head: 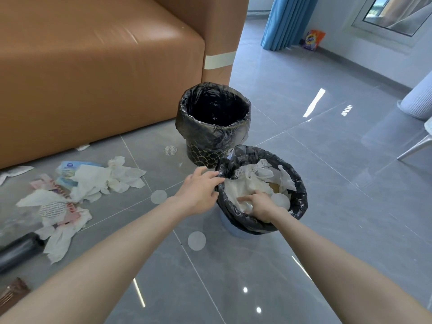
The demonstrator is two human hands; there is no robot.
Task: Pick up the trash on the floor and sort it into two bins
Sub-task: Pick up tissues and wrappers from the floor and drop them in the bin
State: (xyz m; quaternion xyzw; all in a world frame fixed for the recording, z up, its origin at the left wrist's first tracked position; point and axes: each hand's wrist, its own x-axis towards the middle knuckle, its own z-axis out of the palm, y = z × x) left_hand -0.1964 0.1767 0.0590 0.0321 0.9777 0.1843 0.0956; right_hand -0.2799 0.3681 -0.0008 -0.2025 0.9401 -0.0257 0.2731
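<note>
Two bins lined with black bags stand on the grey tile floor. The far bin (210, 136) looks empty inside. The near bin (297, 206) holds crumpled white paper and tissue (257, 176). My left hand (201, 190) grips the near bin's rim on its left side, fingers over the black bag. My right hand (259, 204) is inside the near bin, fingers pressing down on the white trash. A heap of tissues and wrappers (93, 181) lies on the floor to the left.
A brown sofa (93, 66) fills the upper left, right behind the far bin. A black bag roll (21, 251) lies at the left edge. Blue curtain (287, 22), detergent bag (313, 39) and a white chair leg (413, 146) are at the right.
</note>
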